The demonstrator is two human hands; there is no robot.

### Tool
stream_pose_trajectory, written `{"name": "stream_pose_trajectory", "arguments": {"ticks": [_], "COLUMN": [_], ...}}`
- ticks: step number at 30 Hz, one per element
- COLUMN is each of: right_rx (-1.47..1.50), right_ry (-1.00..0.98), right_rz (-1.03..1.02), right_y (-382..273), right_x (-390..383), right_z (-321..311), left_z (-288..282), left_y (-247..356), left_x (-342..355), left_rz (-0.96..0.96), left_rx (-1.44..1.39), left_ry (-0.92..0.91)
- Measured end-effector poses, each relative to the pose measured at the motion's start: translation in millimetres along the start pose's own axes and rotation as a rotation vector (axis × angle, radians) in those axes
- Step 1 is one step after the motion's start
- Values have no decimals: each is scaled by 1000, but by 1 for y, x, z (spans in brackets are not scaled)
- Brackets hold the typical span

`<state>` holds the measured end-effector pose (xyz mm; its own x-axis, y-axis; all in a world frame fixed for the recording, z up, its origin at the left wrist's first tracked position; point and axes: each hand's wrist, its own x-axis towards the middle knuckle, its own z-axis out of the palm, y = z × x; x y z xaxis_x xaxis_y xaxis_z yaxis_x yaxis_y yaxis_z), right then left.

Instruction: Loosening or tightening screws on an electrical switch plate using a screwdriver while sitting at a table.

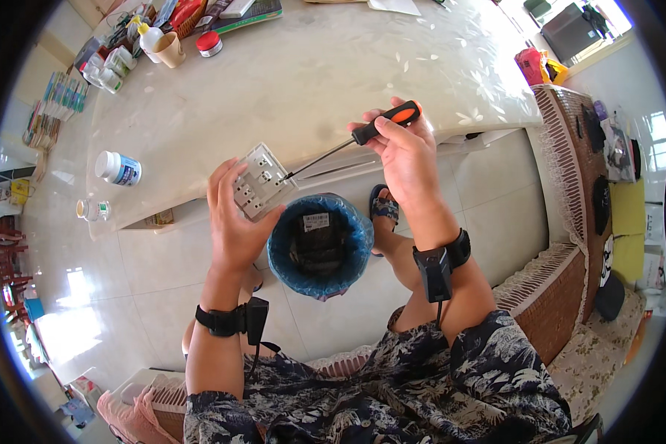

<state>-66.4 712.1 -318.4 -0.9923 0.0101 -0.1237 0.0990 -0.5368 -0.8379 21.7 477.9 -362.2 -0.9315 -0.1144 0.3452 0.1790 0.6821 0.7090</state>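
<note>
My left hand [238,222] is closed round a white plastic wall socket plate [257,176], its moulded inner side with slots and posts facing up. Between thumb and fingers, my right hand [407,152] grips a screwdriver [381,126] with a black and orange handle. Its thin metal shaft slants down to the left, and the tip meets the plate near its right edge. Whether the tip sits in a screw is too small to tell. Just below the plate stands a bin [366,255] lined with a blue bag, with a dark labelled object [318,240] inside.
A pale table [296,89] spreads out in front of me. On its left are a white bottle with a blue label [118,169] and a smaller jar [93,210]. Farther back stand a red-lidded jar [209,44], a paper cup [169,50] and a pump bottle [147,37]. A woven-covered bench [544,285] flanks my right.
</note>
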Motion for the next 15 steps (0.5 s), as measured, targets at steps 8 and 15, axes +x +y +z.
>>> {"name": "stream_pose_trajectory", "arguments": {"ticks": [8, 15], "right_rx": [-9, -18], "right_ry": [13, 16], "right_rz": [7, 13], "right_y": [-1, 1], "right_x": [0, 1], "right_z": [2, -1], "left_z": [-2, -1], "left_y": [1, 2], "left_x": [0, 0], "left_rz": [-7, -15], "left_rx": [-1, 0], "left_ry": [-2, -2]}}
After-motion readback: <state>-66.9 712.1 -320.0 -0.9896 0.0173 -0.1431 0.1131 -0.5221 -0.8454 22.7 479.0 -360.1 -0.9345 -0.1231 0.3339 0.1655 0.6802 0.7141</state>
